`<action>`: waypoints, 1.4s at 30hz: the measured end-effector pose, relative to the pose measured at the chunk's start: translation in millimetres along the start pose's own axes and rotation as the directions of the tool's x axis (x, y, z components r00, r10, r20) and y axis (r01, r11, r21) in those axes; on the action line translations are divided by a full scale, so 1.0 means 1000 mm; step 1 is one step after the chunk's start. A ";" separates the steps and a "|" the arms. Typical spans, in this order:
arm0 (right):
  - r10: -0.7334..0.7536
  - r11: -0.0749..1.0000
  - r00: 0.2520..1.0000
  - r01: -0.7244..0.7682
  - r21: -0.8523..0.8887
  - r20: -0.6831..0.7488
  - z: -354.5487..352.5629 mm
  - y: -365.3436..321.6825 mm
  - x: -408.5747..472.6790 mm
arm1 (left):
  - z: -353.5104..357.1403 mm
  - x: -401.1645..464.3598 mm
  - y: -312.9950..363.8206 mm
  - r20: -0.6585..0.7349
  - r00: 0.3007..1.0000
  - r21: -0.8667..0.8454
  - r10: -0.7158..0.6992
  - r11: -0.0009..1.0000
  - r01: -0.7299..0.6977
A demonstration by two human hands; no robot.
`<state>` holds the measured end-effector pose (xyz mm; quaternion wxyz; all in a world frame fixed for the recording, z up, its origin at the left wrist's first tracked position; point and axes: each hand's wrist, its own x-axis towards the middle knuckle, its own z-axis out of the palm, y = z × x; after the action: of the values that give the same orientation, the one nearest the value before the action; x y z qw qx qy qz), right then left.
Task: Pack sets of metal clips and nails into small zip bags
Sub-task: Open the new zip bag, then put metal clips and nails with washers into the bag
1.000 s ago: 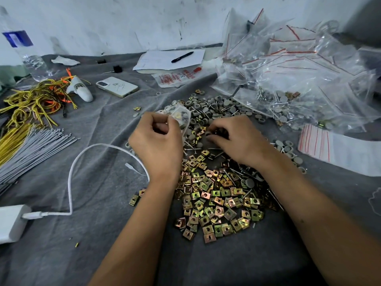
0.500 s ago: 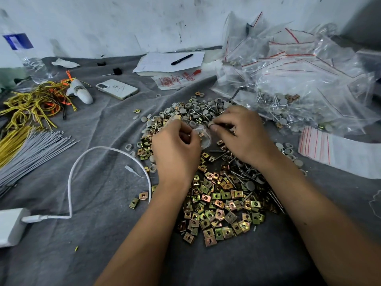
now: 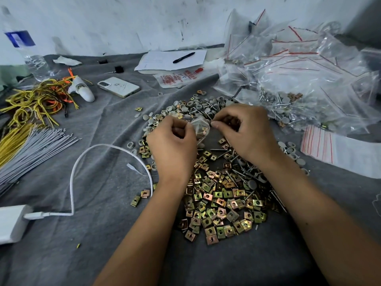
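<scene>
The left hand (image 3: 172, 144) held a small clear zip bag (image 3: 199, 129) in a curled grip above the heap of metal clips (image 3: 218, 201) and nails (image 3: 240, 172) on the grey-covered desk (image 3: 99, 182). The right hand (image 3: 245, 132) pinched the bag's other edge, its grip narrow.

Dim, flat indoor light, no hard shadows; soft shade under both forearms on the cloth (image 3: 99, 182). Mild glare on the bags (image 3: 309, 65) and phone (image 3: 118, 87). Wide-angle bend at the edges: bottle (image 3: 24, 52) leans, wall line curves. Centre sharp, corners soft and darker, slight noise throughout.
</scene>
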<state>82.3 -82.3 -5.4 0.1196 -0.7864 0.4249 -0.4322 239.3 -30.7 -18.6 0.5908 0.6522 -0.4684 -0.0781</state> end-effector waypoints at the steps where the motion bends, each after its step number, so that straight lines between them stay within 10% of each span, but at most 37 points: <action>1: 0.012 1.000 1.000 -0.012 -0.013 0.018 0.000 0.001 0.000 | -0.001 0.001 0.000 -0.007 1.000 -0.007 -0.016 1.000 0.016; 6: -0.018 0.974 0.932 0.098 -0.202 0.362 0.012 0.004 -0.004 | -0.003 0.001 0.001 -0.029 0.998 -0.056 -0.060 0.997 0.059; 12: -0.008 0.976 0.888 0.107 -0.190 0.459 0.015 -0.001 -0.002 | -0.004 0.002 0.003 -0.051 0.995 -0.082 -0.081 0.994 0.076; 24: 0.014 1.000 0.984 -0.010 -0.022 0.176 0.007 0.000 0.000 | 0.001 0.001 -0.003 0.011 1.000 -0.001 -0.006 1.000 0.006; 34: -0.172 0.985 0.984 0.171 0.027 0.048 0.005 -0.004 0.000 | 0.002 -0.002 -0.005 0.068 0.982 0.068 0.178 0.981 -0.182; 42: -0.091 0.996 0.954 0.084 0.037 0.286 0.006 0.000 -0.004 | 0.003 -0.002 -0.006 0.025 0.976 0.054 0.216 0.975 -0.217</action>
<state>86.2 -80.4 -11.3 0.1701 -0.8573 0.3626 -0.3235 239.1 -32.8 -25.2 0.5727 0.6129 -0.5444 -0.0064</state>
